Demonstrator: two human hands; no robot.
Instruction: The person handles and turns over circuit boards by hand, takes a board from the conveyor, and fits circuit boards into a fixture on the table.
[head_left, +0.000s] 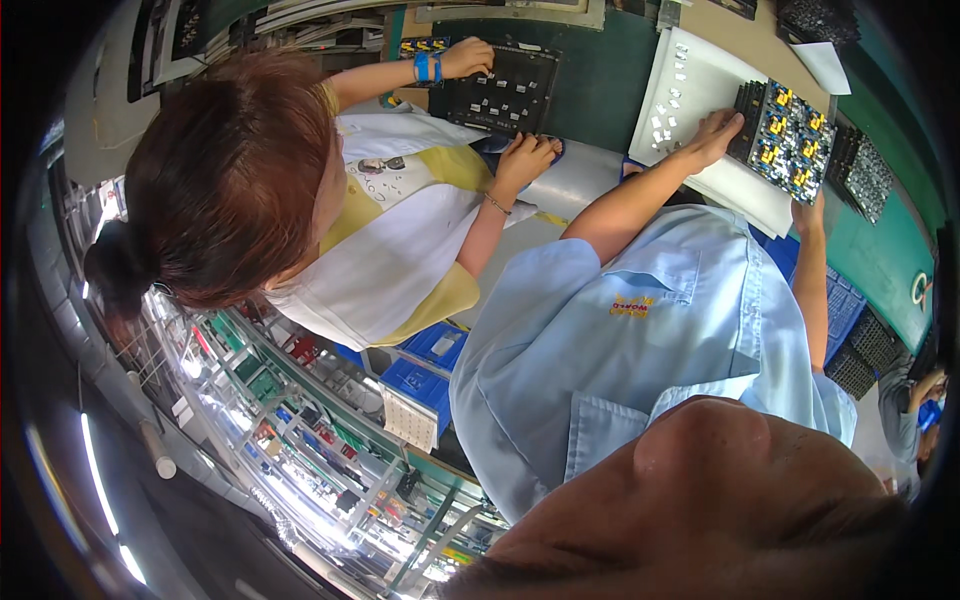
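A stack of circuit boards [790, 145] with yellow and blue parts on its top face is held tilted over a white tray [690, 85]. My left hand [712, 142] is at the stack's left side, its fingers closed against the dark edges. At the lower right corner my right hand [808, 213] grips the stack, with most of its fingers hidden behind it. Small silvery pieces [672, 105] lie scattered in the tray, left of the boards.
On my left a co-worker [400, 210] reaches over a black panel [510, 90] holding several small pale pieces. Dark stacked boards [865, 175] stand right of my stack. A roll of tape [920, 288] lies on the green bench [890, 270]. Blue crates [415, 385] sit below.
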